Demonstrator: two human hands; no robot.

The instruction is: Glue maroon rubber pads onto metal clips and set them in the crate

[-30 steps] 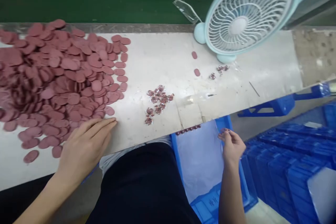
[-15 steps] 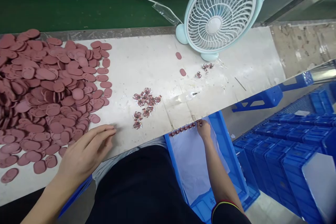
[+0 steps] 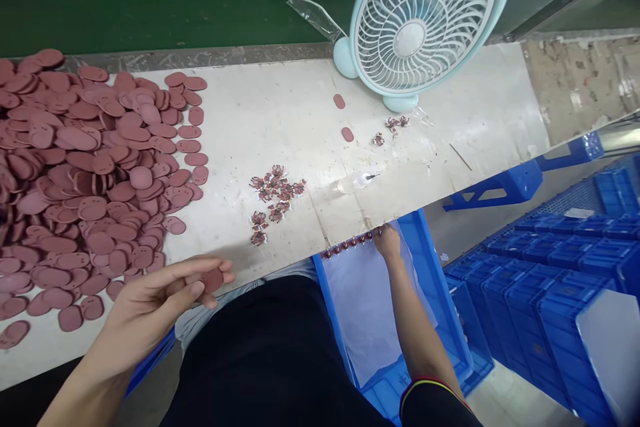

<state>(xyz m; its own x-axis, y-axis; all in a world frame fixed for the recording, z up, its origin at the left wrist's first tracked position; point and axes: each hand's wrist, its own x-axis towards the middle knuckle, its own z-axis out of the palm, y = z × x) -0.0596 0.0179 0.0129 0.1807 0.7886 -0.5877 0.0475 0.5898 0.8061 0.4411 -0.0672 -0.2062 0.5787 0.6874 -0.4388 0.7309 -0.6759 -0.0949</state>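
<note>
Between the thumb and fingers of my left hand (image 3: 173,293) is a flat oval reddish-brown disc (image 3: 214,280). That hand is beside a large heap of similar oval discs (image 3: 95,147), some with small holes. My right hand (image 3: 388,241) is at the blue crate (image 3: 430,260), its fingers pinched at the right end of a row of small dark-brown pieces (image 3: 353,243) along the crate's upper edge. The fingertips mostly hide the small brown piece there. A white sheet (image 3: 365,307) lines the crate. A cluster of small brown pieces (image 3: 277,190) lies on the white tabletop (image 3: 240,120).
A light-blue fan (image 3: 420,27) stands at the table's back. Two loose discs (image 3: 339,101), a clear bottle with a dark needle tip (image 3: 353,183), a few more brown pieces (image 3: 397,122) and a thin stick (image 3: 460,156) lie nearby. Stacked blue crates (image 3: 545,287) stand at right.
My left hand has moved slightly right and turned, and a disc now shows in its fingers. My right hand stays at the row's end. The view has shifted a little.
</note>
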